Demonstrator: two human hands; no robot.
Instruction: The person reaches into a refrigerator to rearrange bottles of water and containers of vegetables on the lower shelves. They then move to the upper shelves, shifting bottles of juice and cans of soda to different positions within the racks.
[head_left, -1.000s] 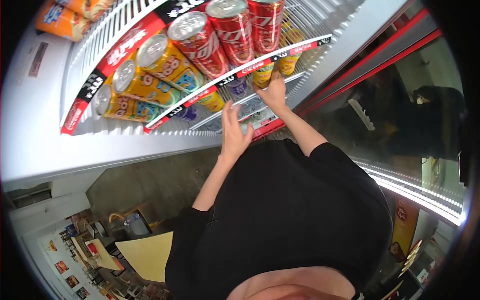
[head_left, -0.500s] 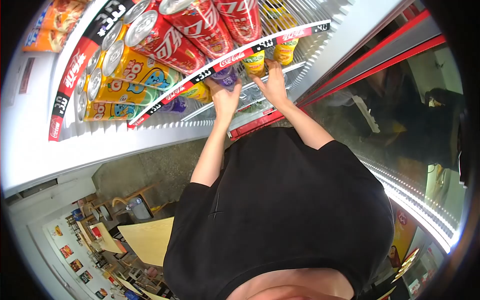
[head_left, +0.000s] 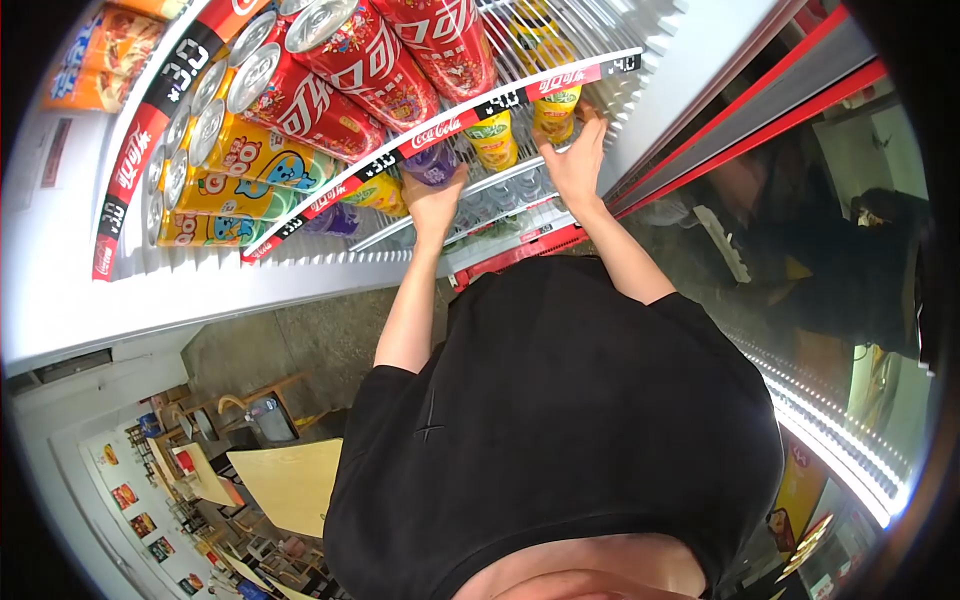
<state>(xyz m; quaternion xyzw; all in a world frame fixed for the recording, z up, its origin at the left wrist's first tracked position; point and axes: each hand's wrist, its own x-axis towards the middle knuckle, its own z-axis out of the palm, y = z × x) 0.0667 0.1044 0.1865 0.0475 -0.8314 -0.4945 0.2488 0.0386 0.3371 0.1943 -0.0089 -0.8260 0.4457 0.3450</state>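
Viewing through the head camera, I record the left hand [head_left: 435, 205] closed around a purple drink [head_left: 430, 163], which sits directly above it, under the cooler shelf's price rail [head_left: 452, 119]. The right hand [head_left: 577, 165] is spread, fingertips touching a yellow bottle [head_left: 555, 118] just above it. Red cola cans [head_left: 350, 70] lie above and left of the left hand.

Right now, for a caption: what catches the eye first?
Big red cans fill the upper shelf, top centre. Beneath it, the left hand grips a purple can and the right hand touches a yellow can.
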